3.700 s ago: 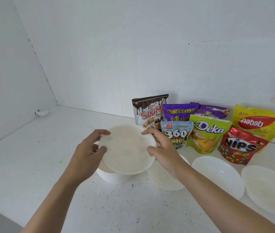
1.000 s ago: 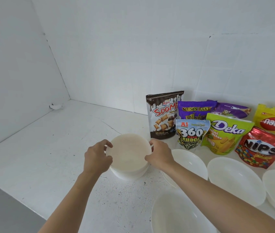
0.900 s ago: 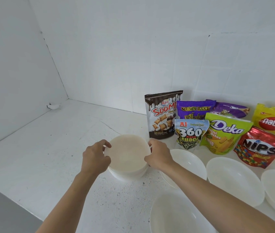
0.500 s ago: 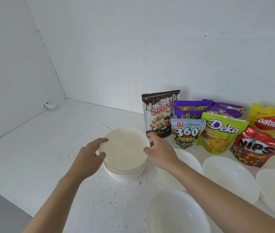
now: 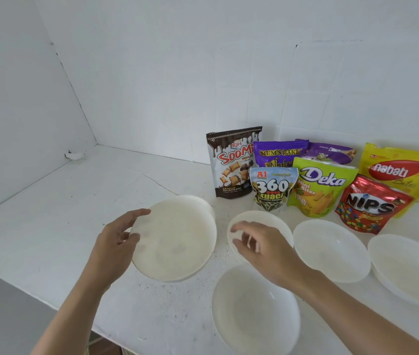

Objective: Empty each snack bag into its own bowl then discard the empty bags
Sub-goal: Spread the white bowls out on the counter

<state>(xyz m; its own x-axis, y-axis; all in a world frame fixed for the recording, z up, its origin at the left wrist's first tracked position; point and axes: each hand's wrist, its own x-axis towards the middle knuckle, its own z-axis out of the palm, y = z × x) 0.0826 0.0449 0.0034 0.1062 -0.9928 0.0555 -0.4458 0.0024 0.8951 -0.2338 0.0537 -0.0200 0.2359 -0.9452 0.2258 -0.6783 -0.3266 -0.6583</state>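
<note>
My left hand (image 5: 116, 239) grips the left rim of a white bowl (image 5: 175, 242), lifted and tilted above the remaining stack of bowls (image 5: 203, 204). My right hand (image 5: 259, 244) hovers to the right of that bowl with loosely curled fingers, holding nothing. Several white bowls lie on the counter: one (image 5: 254, 306) in front, one (image 5: 262, 219) partly under my right hand, one (image 5: 331, 249) further right, one (image 5: 408, 267) at the far right. Against the wall stand sealed snack bags: Soomi (image 5: 232, 162), Mum's Bake (image 5: 277, 155), 360 Kuaci (image 5: 271, 188), Deka (image 5: 317, 187), Nips (image 5: 369, 204), Nabati (image 5: 400, 172).
A second purple bag (image 5: 331, 153) lies behind the Deka bag. The white counter (image 5: 62, 201) runs left into a wall corner and its front edge (image 5: 37, 298) drops off close to my left arm. A tiled wall (image 5: 254, 85) backs the bags.
The top bowl has come off the stack, held by my left hand alone. My right hand has let go of it and moved right.
</note>
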